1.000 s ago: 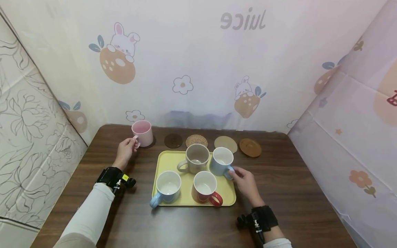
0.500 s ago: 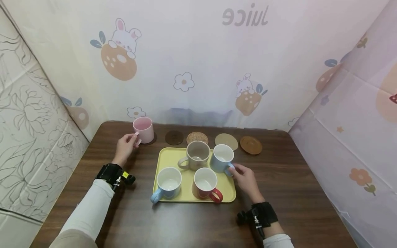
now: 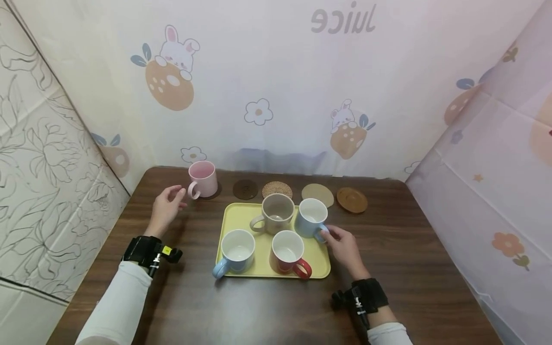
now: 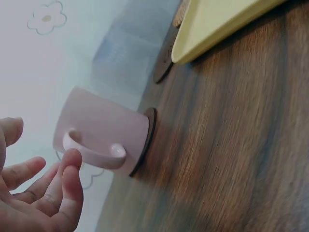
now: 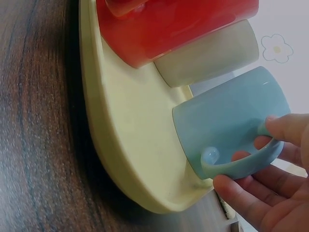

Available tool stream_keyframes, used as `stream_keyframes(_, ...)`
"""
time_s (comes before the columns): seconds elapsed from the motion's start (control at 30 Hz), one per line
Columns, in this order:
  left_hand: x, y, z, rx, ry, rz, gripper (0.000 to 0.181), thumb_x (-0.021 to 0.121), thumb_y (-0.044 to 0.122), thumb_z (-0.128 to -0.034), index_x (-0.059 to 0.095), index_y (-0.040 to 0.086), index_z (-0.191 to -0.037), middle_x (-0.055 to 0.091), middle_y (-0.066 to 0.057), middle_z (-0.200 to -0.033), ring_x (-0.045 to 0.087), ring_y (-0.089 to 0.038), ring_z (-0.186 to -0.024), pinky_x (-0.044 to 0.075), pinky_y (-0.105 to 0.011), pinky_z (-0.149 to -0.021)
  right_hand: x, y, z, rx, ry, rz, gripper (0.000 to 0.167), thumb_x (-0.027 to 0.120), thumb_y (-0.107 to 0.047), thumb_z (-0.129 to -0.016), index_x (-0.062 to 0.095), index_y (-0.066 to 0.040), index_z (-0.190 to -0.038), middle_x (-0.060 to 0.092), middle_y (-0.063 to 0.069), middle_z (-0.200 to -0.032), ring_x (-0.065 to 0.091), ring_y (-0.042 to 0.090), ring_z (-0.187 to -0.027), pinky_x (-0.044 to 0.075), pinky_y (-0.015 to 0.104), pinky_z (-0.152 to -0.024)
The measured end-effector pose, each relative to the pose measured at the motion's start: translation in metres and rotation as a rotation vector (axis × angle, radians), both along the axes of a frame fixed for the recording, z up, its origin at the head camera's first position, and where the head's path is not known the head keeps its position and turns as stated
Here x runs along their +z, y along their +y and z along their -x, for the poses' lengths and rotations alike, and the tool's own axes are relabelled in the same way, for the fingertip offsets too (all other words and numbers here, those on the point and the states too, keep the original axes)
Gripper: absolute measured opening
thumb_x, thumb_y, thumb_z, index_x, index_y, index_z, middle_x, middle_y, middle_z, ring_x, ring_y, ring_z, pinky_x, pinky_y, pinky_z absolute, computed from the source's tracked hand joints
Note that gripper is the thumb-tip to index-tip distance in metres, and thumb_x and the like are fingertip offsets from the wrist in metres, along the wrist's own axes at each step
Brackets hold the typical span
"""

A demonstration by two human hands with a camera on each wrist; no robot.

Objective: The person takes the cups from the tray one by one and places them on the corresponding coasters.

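On a dark round coaster (image 4: 152,126) at the back left stands a pink mug (image 3: 206,184), its handle facing my left hand (image 3: 166,207). That hand is just off the handle, fingers loosely bent and holding nothing. My right hand (image 3: 344,247) pinches the handle of a light blue mug (image 3: 308,225), which stands at the back right of the yellow tray (image 3: 235,211). In the right wrist view the thumb and fingers are around this handle (image 5: 246,166). Also on the tray are a grey-beige mug (image 3: 272,223), a red mug (image 3: 285,261) and another blue mug (image 3: 239,258).
Along the table's back edge lie a dark brown coaster (image 3: 245,189), a woven coaster (image 3: 277,189), a beige coaster (image 3: 318,192) and an orange-brown coaster (image 3: 351,200). Behind them hangs a printed curtain (image 3: 276,86). The front left mug's handle juts past the tray's edge.
My left hand has let go of the pink mug's handle and drawn back to the left. The right hand keeps its pinch on the blue mug's handle. The head view has shifted slightly.
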State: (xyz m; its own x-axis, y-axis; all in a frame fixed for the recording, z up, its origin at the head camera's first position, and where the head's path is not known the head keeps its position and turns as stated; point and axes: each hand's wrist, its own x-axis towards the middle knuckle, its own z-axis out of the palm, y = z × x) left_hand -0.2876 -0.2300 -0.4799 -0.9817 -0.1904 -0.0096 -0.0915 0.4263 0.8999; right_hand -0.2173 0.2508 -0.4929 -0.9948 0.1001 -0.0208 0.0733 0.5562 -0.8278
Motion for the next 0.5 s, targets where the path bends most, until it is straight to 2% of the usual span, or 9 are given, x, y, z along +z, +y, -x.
stream_keyframes(0.07,0.002,0.004,-0.005,-0.018,0.012,-0.005,0.059,0.046,0.044,-0.1017,0.043,0.002,-0.143,0.055,-0.024,-0.133,0.065,-0.005,-0.080,0.055,-0.020,-0.073,0.001,0.000,0.000,0.001,0.004,-0.007,0.028,0.062,-0.018,-0.097,0.067,0.002,-0.117,0.069,0.022,-0.109,0.066,0.023,-0.090,0.056,0.024,-0.070)
stream_keyframes(0.17,0.004,0.010,-0.015,-0.057,0.039,0.004,0.057,0.048,0.042,-0.1016,0.045,0.001,-0.142,0.056,-0.025,-0.131,0.068,-0.016,-0.086,0.055,-0.022,-0.073,0.002,-0.001,0.000,0.007,0.005,-0.014,0.030,0.062,-0.018,-0.097,0.067,0.003,-0.118,0.068,0.023,-0.111,0.066,0.023,-0.091,0.056,0.025,-0.072)
stream_keyframes(0.3,0.005,0.017,-0.032,-0.130,0.054,0.028,0.054,0.049,0.040,-0.1015,0.047,0.002,-0.140,0.059,-0.023,-0.126,0.068,-0.033,-0.096,0.057,-0.031,-0.078,0.002,-0.002,-0.001,0.012,-0.005,-0.013,0.031,0.061,-0.019,-0.098,0.066,0.003,-0.119,0.067,0.024,-0.112,0.067,0.026,-0.093,0.057,0.027,-0.073)
stream_keyframes(0.5,0.011,0.029,-0.059,-0.205,0.073,0.014,0.050,0.052,0.039,-0.1005,0.051,0.004,-0.136,0.060,-0.023,-0.125,0.067,-0.040,-0.098,0.057,-0.043,-0.079,0.002,-0.002,-0.002,0.003,-0.012,-0.016,0.031,0.060,-0.019,-0.098,0.065,0.001,-0.121,0.067,0.023,-0.115,0.066,0.028,-0.096,0.057,0.029,-0.074)
